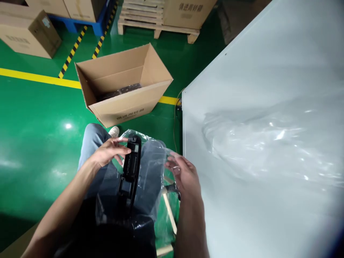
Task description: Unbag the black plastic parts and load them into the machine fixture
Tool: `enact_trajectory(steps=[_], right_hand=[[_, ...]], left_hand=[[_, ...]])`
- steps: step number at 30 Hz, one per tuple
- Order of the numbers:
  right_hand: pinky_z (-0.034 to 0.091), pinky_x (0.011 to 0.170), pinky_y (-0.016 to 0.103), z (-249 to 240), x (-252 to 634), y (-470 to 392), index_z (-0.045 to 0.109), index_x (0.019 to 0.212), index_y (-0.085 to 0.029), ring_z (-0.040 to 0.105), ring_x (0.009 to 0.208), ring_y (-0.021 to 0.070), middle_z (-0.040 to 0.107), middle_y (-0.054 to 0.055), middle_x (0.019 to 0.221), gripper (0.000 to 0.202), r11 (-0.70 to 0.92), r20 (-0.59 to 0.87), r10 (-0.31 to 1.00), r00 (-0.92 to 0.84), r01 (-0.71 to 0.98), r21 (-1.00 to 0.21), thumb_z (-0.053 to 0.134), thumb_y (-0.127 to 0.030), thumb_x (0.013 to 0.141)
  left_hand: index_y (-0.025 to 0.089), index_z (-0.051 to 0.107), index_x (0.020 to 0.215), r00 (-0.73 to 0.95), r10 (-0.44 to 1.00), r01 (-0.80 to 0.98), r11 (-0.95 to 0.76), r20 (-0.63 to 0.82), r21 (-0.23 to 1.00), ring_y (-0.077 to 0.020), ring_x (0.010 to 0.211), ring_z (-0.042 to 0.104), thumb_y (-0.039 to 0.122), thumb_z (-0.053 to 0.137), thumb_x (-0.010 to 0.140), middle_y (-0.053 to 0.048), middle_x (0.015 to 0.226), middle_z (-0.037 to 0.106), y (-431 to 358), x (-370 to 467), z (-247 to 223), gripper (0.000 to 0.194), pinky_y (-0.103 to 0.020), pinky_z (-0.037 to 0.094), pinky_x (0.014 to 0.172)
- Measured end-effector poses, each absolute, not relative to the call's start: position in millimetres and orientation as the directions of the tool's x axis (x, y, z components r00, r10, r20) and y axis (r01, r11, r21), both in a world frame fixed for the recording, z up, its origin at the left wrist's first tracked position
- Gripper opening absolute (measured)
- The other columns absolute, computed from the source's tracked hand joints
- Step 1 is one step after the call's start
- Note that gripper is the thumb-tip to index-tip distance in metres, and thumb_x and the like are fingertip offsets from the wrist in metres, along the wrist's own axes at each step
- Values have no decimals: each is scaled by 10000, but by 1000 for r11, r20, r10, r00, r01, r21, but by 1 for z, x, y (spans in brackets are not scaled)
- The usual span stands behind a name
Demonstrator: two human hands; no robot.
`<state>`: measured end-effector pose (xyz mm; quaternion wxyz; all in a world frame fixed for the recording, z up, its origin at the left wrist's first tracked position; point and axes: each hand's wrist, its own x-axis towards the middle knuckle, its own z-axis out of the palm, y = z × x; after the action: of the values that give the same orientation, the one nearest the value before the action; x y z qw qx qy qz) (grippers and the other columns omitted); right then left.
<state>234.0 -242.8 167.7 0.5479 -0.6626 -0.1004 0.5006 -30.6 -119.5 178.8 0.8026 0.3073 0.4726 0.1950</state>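
hands pinch crinkly clear bag [150,168] around long black plastic part [130,172].

Open green floor [34,143] lies left of the left hand [107,152]. An open box [123,86] stands ahead. A white table [242,71] edge walls the right hand [185,175]; loose plastic [268,143] lies on the table.

An open carton [123,86] sits ahead on the floor [32,118] — table [268,71] to its right.

black part [130,172], green floor [37,107], brown box [123,86]
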Motion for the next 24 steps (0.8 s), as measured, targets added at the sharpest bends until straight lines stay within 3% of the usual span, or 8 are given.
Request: enact_trajectory(steps=[7,9,11,15,18,20,22,24], right_hand=[[579,605,349,164,226,-230,775,774,-187,659,571,174,751,50,703,228,-370,-634,600,487,-534,-760,810,-396,688],[603,643,372,160,226,-232,782,815,-190,679,596,190,770,59,737,262,-376,-631,626,459,-531,-759,799,-422,694],[635,758,423,158,229,-237,798,946,-202,741,718,226,816,86,903,341,-361,-573,705,418,-484,-797,771,-476,745],[590,1029,519,160,242,-250,726,1291,-270,752,1122,307,744,120,1353,562,-270,-353,875,331,-272,-924,752,-584,825],[532,1127,564,165,249,-254,638,1425,-301,691,1268,333,690,130,1438,700,-203,-229,914,336,-112,-973,781,-627,822],[505,1163,570,166,247,-250,632,1435,-317,645,1334,337,674,113,1460,745,-168,-118,912,393,93,-981,848,-594,779],[498,1170,559,165,240,-241,682,1384,-324,626,1349,334,683,96,1445,680,-153,7,915,404,362,-919,880,-528,767],[526,1128,541,161,233,-232,766,1244,-327,671,1270,319,745,80,1335,440,-131,100,928,360,563,-816,825,-482,837]], left_hand=[[100,658,1148,428,641,-11,709,-638,705,-153,517,632,285,1028,488,25,667,675,-117,-29,184,779,-261,552,395],[101,661,1154,432,643,-13,705,-632,709,-160,526,643,294,1037,481,26,660,676,-117,-29,185,796,-260,554,397],[102,662,1163,436,635,-8,711,-637,703,-156,509,643,308,1042,491,25,644,680,-117,-31,184,798,-250,548,406],[99,650,1198,404,633,-2,723,-661,691,-150,486,640,327,1049,499,6,640,704,-117,-35,181,836,-240,546,419],[92,637,1218,376,642,-5,723,-668,691,-155,490,638,322,1051,492,7,630,704,-118,-37,180,867,-247,552,417],[85,638,1198,384,636,-6,726,-669,687,-162,480,637,326,1052,488,8,614,697,-119,-36,179,856,-250,544,406],[88,643,1172,406,629,-6,727,-663,686,-172,476,647,332,1049,492,6,610,697,-120,-33,179,829,-250,535,399],[102,649,1154,418,630,-4,722,-654,692,-178,478,660,336,1042,509,7,613,700,-121,-31,179,791,-243,527,399]])
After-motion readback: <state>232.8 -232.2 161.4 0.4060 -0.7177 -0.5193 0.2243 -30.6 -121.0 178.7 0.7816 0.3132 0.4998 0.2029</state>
